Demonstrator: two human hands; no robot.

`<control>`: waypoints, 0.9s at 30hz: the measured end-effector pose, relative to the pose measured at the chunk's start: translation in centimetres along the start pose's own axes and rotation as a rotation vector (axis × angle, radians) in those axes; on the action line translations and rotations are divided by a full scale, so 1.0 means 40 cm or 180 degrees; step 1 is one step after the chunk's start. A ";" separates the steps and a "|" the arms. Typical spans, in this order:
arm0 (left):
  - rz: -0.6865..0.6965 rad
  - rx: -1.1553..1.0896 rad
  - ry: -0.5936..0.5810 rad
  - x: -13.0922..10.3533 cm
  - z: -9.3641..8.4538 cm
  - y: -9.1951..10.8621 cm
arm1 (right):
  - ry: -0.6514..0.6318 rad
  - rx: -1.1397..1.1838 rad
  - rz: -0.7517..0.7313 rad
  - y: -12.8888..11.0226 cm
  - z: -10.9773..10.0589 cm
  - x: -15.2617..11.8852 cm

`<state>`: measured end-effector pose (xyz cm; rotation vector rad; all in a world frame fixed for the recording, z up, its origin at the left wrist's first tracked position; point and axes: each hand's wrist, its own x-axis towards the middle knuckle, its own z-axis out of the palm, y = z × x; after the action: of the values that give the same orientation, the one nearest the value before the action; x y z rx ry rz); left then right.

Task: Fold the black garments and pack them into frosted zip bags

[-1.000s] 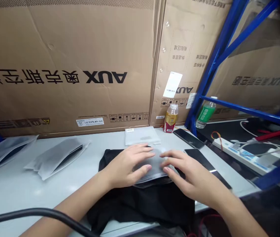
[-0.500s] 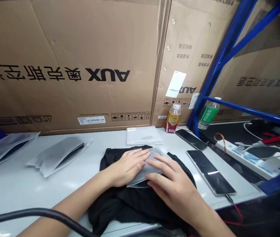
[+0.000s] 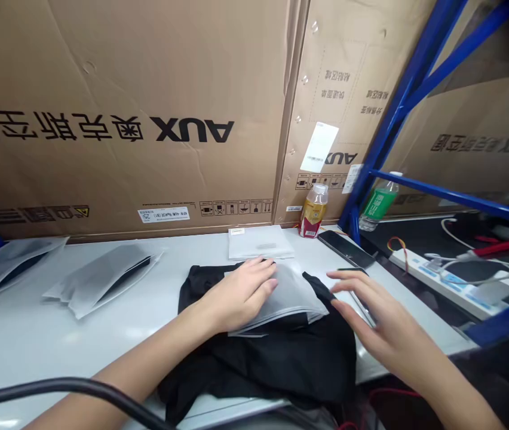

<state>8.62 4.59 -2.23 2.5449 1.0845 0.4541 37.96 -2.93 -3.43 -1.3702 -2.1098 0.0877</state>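
My left hand (image 3: 248, 294) lies flat, fingers stretched forward, on a frosted translucent bag (image 3: 288, 295). The bag rests on a spread black cloth (image 3: 263, 364), and something dark shows at its near opening. My right hand (image 3: 371, 307) hovers to the right of the bag, over the cloth's right edge and a phone, its fingers apart and holding nothing. That phone (image 3: 362, 307) is mostly hidden by the hand. Behind the cloth lies a flat white packet (image 3: 261, 242).
Two frosted bags (image 3: 102, 278) (image 3: 10, 269) lie at the left. A yellow-red bottle (image 3: 314, 210) and another phone (image 3: 345, 248) are at the back right, beside a blue frame (image 3: 377, 140). Beyond are a power strip (image 3: 445, 283) and a green-labelled bottle (image 3: 379, 203). A black cable (image 3: 70, 385) crosses the lower left.
My right hand has lifted off the frosted bag and moved right, over the phone, uncovering the bag's right part. My left hand stays on the bag.
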 end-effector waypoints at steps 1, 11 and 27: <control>-0.0046 0.0096 0.0058 0.013 0.011 0.015 | 0.0225 0.0055 0.0147 -0.032 0.024 0.029; -0.0056 0.0709 0.0109 0.027 0.155 0.003 | -0.0758 0.0462 0.0772 -0.133 0.253 0.115; -0.0167 0.0529 0.0080 0.029 0.128 0.000 | -0.1320 0.0829 -0.0121 -0.012 0.074 0.078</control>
<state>11.50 4.50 -6.62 2.6520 1.2426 0.3984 35.17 0.29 -4.23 -1.2317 -2.3523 0.6577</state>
